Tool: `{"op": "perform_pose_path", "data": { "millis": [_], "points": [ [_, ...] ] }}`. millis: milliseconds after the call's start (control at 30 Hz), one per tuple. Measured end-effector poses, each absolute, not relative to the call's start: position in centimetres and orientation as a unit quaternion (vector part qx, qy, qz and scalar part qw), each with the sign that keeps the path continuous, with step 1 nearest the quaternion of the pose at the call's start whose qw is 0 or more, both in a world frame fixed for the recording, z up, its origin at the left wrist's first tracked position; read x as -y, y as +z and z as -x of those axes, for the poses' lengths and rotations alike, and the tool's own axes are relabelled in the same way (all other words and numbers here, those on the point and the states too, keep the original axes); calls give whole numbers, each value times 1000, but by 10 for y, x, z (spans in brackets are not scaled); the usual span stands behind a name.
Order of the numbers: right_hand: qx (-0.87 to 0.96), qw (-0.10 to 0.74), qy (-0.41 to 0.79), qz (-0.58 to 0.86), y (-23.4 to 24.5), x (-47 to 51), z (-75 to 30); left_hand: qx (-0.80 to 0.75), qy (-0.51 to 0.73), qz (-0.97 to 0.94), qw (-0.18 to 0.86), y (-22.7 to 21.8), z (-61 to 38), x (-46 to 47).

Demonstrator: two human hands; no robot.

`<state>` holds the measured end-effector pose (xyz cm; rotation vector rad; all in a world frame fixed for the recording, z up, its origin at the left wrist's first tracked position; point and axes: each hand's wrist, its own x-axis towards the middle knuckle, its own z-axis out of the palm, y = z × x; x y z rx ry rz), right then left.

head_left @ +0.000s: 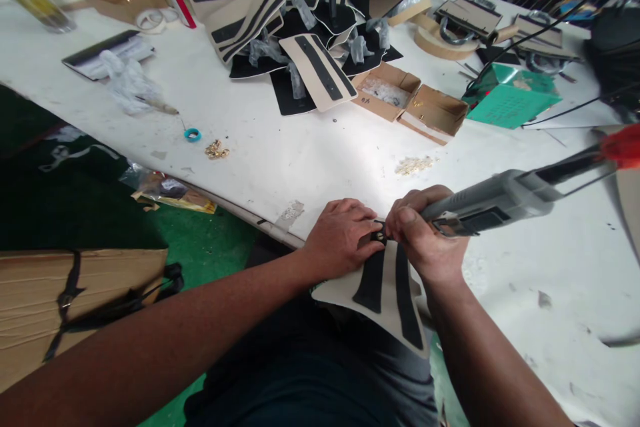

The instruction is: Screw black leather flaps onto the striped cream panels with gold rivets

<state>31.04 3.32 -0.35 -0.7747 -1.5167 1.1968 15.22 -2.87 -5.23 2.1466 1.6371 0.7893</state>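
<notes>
Panel [387, 293] under left hand [343, 237], tool [500, 200] in right hand [425, 240]

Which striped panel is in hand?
The panel overhanging the table edge, under the left hand and the right hand gripping the power tool; others sit in the far pile.

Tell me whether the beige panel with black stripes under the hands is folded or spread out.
Spread out: the beige panel with black stripes shows one unfolded face, both stripes running unbroken.
</notes>
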Motion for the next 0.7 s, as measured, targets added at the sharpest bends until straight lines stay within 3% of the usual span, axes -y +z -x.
{"op": "perform_pose_path", "data": {
  "millis": [367,700],
  "points": [
    [668,438,527,289,1,-35,-308,-585,283,-744,155,-55,-155,28],
    [625,469,564,268,6,-35,-309,-578,273,-753,156,-48,-155,31]
  ]
}}
